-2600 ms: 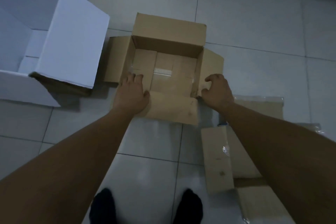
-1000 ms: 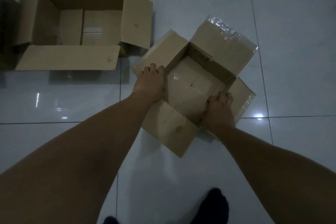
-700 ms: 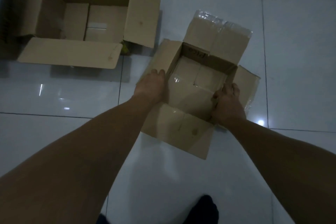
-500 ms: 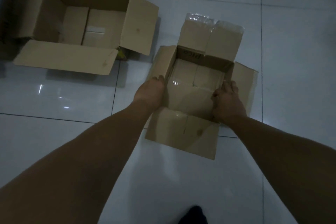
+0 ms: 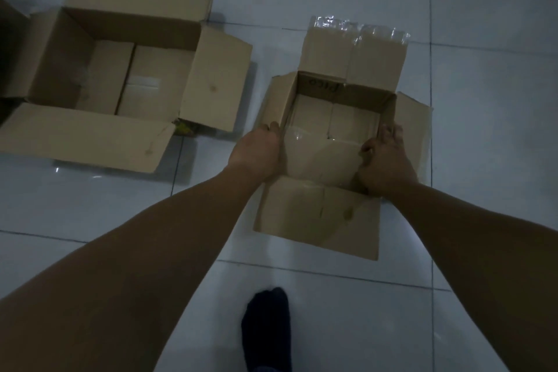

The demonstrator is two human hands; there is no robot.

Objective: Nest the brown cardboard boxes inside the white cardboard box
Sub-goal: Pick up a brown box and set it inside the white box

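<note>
A small brown cardboard box (image 5: 338, 118) stands open on the tiled floor right of centre, its flaps spread out and clear tape on its far flap. My left hand (image 5: 258, 151) grips its left wall near the front corner. My right hand (image 5: 385, 160) grips its right wall, thumb inside the box. A larger brown cardboard box (image 5: 120, 69) stands open at the upper left, nothing in it, all flaps folded outward. The white cardboard box is out of view.
Glossy white floor tiles (image 5: 483, 39) surround both boxes. My foot in a dark sock (image 5: 267, 323) stands at the bottom centre, just in front of the small box's near flap (image 5: 317, 214). A dark edge shows at the far left border.
With both hands I have turned the small box from a skewed angle until it sits square to me. The larger box has stayed where it was.
</note>
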